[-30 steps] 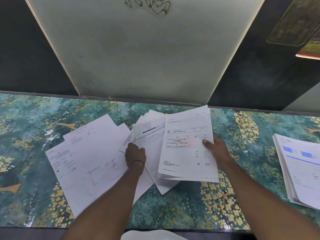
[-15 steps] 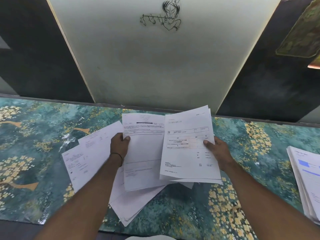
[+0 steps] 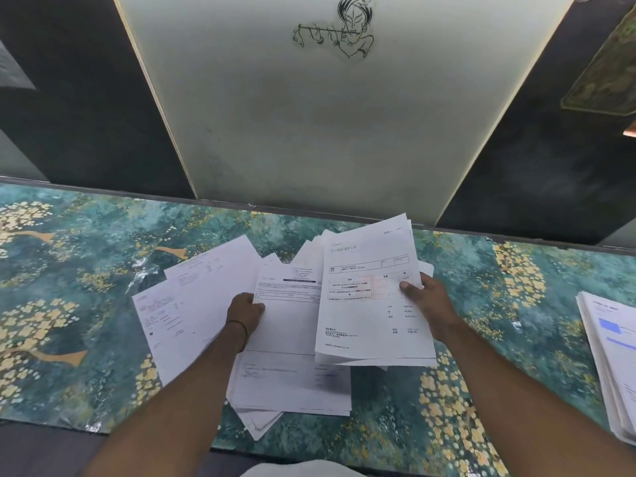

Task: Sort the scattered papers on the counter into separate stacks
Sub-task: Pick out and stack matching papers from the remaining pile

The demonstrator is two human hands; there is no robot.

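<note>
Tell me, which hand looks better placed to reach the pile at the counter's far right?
Right, probably: the right hand grips a bundle nearer that pile; the left hand holds a sheet farther off.

a: what's in the right hand (image 3: 425,304)?
b: a sheaf of white printed sheets (image 3: 371,325) with a table across the middle. the thumb is on the front, pinching the right edge.
a: and the left hand (image 3: 246,313)?
b: it grips the left edge of a white sheet with a black bar near its top (image 3: 289,325) — that sheet's right side sits under the sheaf.
a: the rest?
b: loose white papers (image 3: 192,304) fanned out at the left on the teal counter with gold blossoms (image 3: 69,270). a stack of white pages with blue blocks (image 3: 612,356) lies at the right edge, well apart. behind — a pale panel (image 3: 309,132) bearing a black line drawing of a flute player (image 3: 339,29).
</note>
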